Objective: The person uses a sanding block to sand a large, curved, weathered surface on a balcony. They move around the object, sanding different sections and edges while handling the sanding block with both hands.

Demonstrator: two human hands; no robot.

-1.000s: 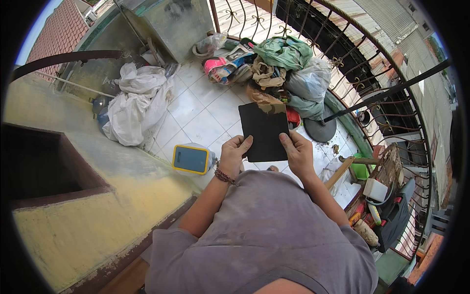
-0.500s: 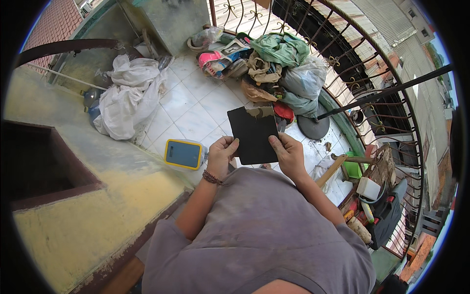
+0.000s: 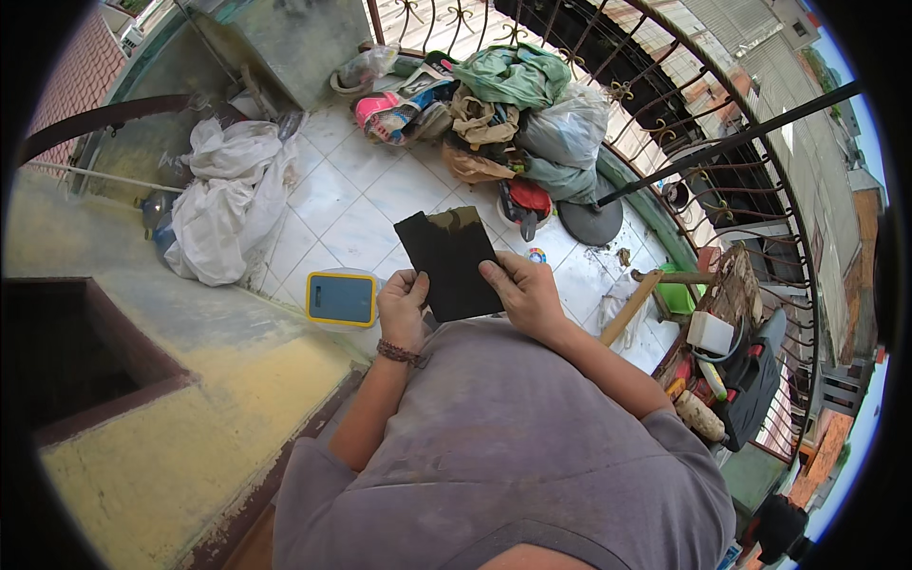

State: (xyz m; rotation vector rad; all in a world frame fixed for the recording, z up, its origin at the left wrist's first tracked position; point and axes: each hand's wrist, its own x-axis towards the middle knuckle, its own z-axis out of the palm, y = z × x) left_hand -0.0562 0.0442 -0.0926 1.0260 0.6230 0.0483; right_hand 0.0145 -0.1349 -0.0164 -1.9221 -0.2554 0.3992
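Left hand and right hand pinch black rectangular sheet by opposite side edges; probably light, thin, fairly stiff; best held along sides.

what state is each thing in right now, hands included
Black sheet: unfolded, tilted, held by both hands
Left hand: gripping the sheet
Right hand: gripping the sheet
White sacks: crumpled, heaped
Green cloth: bunched up
Plastic bag: filled, bulging
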